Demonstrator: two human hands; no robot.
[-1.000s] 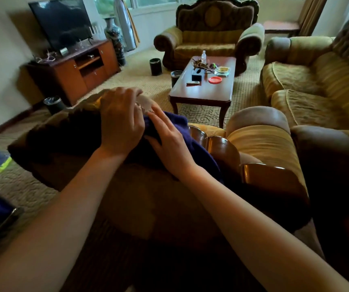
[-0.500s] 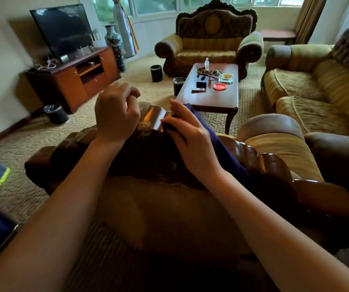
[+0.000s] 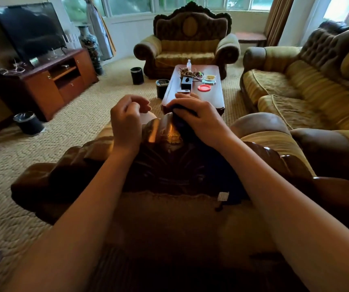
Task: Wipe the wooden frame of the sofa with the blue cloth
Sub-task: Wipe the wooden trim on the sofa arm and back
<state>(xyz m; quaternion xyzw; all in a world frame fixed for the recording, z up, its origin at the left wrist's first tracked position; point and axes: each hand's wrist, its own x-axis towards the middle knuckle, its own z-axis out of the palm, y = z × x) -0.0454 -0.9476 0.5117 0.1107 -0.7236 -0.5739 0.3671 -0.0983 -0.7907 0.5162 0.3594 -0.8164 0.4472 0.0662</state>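
Note:
I look down over the back of a sofa whose carved dark wooden frame (image 3: 165,165) runs across the middle of the view. My right hand (image 3: 198,119) presses the dark blue cloth (image 3: 179,121) onto the crest of the carving; most of the cloth is hidden under my hand and arm, and a part with a white tag (image 3: 223,196) hangs down the back. To the left of the crest, my left hand (image 3: 127,123) rests with curled fingers on the frame and holds nothing that I can see.
Ahead stands a wooden coffee table (image 3: 213,95) with small items, an armchair (image 3: 187,47) behind it and a long sofa (image 3: 308,85) on the right. A TV cabinet (image 3: 49,85) is at the left, with black bins (image 3: 29,123) on the carpet.
The cloth, which lay spread over the frame, is now bunched under my right hand at the crest. Both hands have moved up and forward, and the carved wood is uncovered.

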